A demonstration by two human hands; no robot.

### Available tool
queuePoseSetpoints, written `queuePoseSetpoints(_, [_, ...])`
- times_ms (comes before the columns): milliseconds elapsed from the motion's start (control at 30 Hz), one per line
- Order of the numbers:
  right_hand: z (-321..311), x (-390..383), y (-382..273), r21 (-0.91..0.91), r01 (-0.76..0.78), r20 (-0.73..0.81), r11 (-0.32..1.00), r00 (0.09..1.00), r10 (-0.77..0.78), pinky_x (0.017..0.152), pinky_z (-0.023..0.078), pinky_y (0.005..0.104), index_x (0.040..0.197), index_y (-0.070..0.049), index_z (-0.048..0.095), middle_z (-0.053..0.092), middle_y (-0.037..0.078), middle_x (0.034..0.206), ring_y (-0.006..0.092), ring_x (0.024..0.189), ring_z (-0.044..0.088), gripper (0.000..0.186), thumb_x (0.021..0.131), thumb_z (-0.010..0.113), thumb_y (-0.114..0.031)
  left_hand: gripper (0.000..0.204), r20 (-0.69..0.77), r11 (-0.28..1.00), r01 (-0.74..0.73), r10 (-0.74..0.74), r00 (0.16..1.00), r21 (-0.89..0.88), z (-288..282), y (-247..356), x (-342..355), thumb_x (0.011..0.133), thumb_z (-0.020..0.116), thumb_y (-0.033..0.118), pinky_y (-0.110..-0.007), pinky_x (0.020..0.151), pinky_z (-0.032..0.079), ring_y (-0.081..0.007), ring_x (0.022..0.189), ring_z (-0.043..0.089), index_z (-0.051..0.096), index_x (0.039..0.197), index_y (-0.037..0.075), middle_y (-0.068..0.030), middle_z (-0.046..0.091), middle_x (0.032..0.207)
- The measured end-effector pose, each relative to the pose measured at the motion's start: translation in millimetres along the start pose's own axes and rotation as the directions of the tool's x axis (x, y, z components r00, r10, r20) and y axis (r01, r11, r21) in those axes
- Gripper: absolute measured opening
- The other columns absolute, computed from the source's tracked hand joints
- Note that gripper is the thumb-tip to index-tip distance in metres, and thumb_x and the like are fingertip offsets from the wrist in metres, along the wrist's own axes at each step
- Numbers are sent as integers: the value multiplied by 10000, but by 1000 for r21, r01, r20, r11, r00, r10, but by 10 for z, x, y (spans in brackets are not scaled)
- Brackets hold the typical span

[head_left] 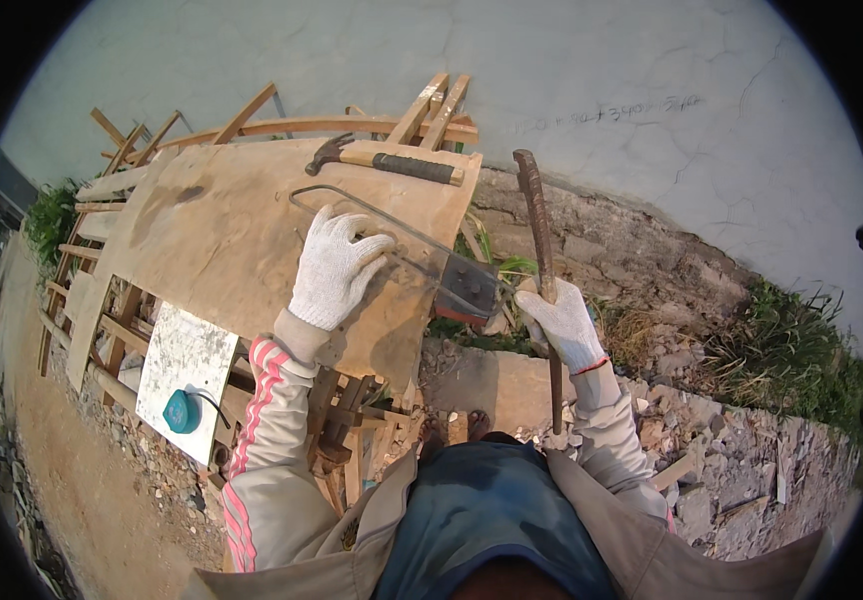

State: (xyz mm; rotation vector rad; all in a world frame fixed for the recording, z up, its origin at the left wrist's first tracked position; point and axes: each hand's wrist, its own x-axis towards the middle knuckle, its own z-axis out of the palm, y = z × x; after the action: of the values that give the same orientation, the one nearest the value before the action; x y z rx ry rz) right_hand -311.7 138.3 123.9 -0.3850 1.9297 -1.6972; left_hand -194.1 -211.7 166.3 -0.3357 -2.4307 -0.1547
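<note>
My left hand [340, 268], in a white knit glove, is curled with thumb and forefinger on one end of a bent metal rod [377, 213], which lies over the plywood top [182, 245]. The rod runs into a dark metal block with pegs [469, 280] at the board's right edge. My right hand [557, 325], also gloved, grips a long rusty metal bar [532, 205] held upright beside that block; its lower part passes down past my wrist. A claw hammer [392, 163] with a black grip lies at the board's far edge, beyond the rod.
A white panel [177, 345] with a teal tape measure [182, 410] lies lower left. Wooden battens [247, 110] stand behind the plywood against a cracked wall [672, 130]. Rubble [722, 470] and weeds [767, 350] are at right, a dirt path [72, 440] at left.
</note>
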Motion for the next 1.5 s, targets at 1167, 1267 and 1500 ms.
queuePoseSetpoints(1167, [232,323,604,-499,-3,-193,867,975,-107,723,503,371,1009,5,704,660,92,769,181,723,532,301,997,758,-291,185,246,958,146,-84,966,-245,984,1231,-574,924,742,303,-451,1026,444,-274,888,666,710,884,126,-68,676,836])
queuePoseSetpoints(1267, [254,315,618,-498,39,-187,866,971,-151,730,511,372,1028,-1,707,662,109,786,194,722,535,277,1000,754,-272,161,294,965,152,-84,952,-216,1009,1187,-475,918,746,294,-448,1021,442,-262,927,668,731,956,138,-53,682,870])
queuePoseSetpoints(1500, [243,305,695,-554,48,-205,831,960,-192,736,523,401,1053,-3,706,701,174,855,310,751,626,301,993,765,-292,287,74,909,250,-240,968,-333,726,936,-547,886,791,264,-490,1040,453,-319,1059,658,747,1113,93,-98,700,1031])
